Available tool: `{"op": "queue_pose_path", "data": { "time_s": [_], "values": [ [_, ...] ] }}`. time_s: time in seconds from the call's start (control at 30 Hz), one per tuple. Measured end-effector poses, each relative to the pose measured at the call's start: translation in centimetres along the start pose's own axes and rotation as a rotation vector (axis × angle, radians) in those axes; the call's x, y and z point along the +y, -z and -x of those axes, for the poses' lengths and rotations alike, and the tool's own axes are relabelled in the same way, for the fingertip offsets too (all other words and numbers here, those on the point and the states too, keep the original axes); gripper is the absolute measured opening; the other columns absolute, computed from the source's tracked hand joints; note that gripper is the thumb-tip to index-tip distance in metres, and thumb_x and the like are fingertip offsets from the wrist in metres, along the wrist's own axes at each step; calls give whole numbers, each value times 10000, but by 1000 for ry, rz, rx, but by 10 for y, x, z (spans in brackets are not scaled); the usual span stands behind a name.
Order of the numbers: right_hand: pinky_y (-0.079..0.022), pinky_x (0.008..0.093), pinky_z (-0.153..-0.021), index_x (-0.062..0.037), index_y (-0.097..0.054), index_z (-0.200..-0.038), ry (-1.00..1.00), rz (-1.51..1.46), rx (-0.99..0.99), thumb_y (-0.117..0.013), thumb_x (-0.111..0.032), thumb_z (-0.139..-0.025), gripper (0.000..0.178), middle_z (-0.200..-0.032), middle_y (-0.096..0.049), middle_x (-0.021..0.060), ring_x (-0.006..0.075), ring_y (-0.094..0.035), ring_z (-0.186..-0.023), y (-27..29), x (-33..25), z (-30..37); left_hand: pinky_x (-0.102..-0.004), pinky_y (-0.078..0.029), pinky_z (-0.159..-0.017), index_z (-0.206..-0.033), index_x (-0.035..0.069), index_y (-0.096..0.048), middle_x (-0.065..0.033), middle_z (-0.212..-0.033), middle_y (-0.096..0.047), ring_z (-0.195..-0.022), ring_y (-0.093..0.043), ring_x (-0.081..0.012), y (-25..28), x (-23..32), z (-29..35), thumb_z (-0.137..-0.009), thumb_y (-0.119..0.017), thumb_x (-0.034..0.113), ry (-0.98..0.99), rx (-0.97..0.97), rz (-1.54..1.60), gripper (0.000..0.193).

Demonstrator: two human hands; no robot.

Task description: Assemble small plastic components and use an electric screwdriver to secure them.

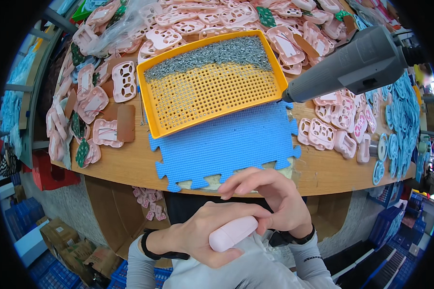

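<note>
My left hand [201, 230] is wrapped around a smooth, rounded, oblong pink plastic case [233, 233] with a thin seam across it, held low in front of my body. Beside it, my right hand [285, 204] has its fingers curved and apart. Its thumb is by the far right end of the case; whether they touch I cannot tell. Beyond my hands lies a blue foam mat [222, 149]. A yellow perforated tray [147, 111] rests partly on it, small metal screws [212, 55] heaped along its far side and many of its holes filled.
A grey power screwdriver [342, 65] reaches in from the right, its tip by the tray's corner. Pink plastic shells [124, 81] are piled at the back and both sides of the wooden table [323, 166]. Light-blue parts [405, 120] lie far right. A cardboard box [113, 207] stands below the edge.
</note>
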State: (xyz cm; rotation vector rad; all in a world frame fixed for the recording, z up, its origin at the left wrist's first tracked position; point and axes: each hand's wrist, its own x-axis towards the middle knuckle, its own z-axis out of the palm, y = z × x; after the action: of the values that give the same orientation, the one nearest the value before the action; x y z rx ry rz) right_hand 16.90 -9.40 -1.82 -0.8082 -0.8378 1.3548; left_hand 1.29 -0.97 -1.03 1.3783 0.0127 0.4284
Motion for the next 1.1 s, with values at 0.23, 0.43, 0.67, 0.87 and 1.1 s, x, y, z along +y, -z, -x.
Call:
{"op": "queue_pose_path", "data": {
  "time_s": [0.23, 0.43, 0.67, 0.87, 1.1],
  "values": [
    [-422, 403, -955, 16, -555, -1149, -120, 8, -30, -727, -120, -753, 453, -1210, -553, 225, 302, -550, -1119, 0, -6, 8, -311, -500, -672, -1106, -93, -533, -144, -899, -611, -729, -609, -225, 0, -2, 4, -707, -557, 209, 149, 34, 62, 501],
    [-412, 387, -965, 5, -550, -1206, -50, -17, -85, -653, -22, -773, 446, -1291, -520, 192, 296, -531, -1167, -1, 0, 10, -307, -476, -626, -1011, -87, -557, -156, -847, -607, -693, -588, -226, -2, -3, 6, -705, -542, 294, 224, 108, 209, 490],
    [-459, 357, -906, 3, -579, -1173, 54, 94, -119, -659, -18, -759, 423, -1260, -544, 198, 302, -570, -1123, -2, -7, 6, -294, -479, -596, -960, -93, -569, -163, -857, -613, -674, -589, -232, -3, -11, 5, -671, -563, 285, 32, 50, 83, 476],
    [-483, 328, -862, 7, -609, -1124, 90, 129, -95, -684, -10, -736, 396, -1193, -591, 191, 286, -612, -1056, -5, -9, 7, -294, -494, -610, -959, -92, -573, -166, -885, -616, -683, -596, -235, -7, -15, 8, -670, -577, 284, -41, 20, 42, 474],
    [-481, 330, -863, 1, -616, -1110, 93, 100, -67, -694, -14, -732, 386, -1175, -604, 177, 274, -620, -1037, -3, -2, 8, -305, -493, -621, -952, -81, -578, -159, -885, -612, -697, -594, -244, -8, -15, 8, -656, -560, 283, 15, 91, 76, 469]
  ]
}}
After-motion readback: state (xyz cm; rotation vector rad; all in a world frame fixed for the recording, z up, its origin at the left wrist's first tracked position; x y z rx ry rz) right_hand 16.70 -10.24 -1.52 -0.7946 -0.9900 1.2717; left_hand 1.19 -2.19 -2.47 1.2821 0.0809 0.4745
